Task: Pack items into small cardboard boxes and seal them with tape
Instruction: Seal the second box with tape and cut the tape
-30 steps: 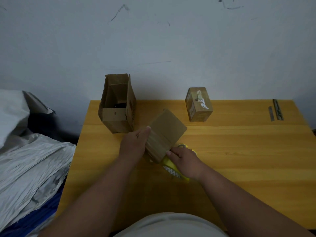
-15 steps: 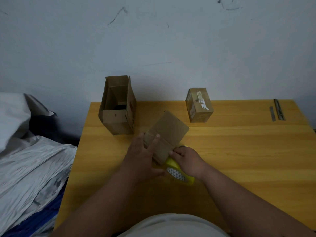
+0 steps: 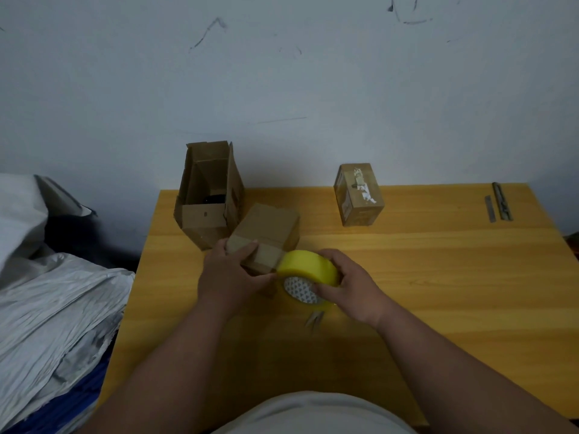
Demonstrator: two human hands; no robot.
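Box, small and closed, sits tilted on the table just in front of the open carton, its near end lifted toward the person. It is the landmark for everything else. The left hand grips that near end, thumb and fingers curled over the top edge and pressing on a band of tape that already lies across the cardboard. Touching the box's near right corner is the roll of yellow tape, which the right hand holds with fingers wrapped over its rim and thumb at the patterned core. A short stretch of tape seems to run from the roll onto the box, though the join is partly hidden by the roll.

Sealing looks to be the step in hand: packing of this box appears done, and the strip is being laid over its seam. The next move probably calls for drawing the roll away from the box while the left hand keeps the stuck end pinned, then wrapping or smoothing the strip down and cutting it free.

Right of the box and farther back stands a sealed box, apparently finished. Far to the right of the box, near the table's back edge, lie two thin metal pieces; what they are I cannot tell.
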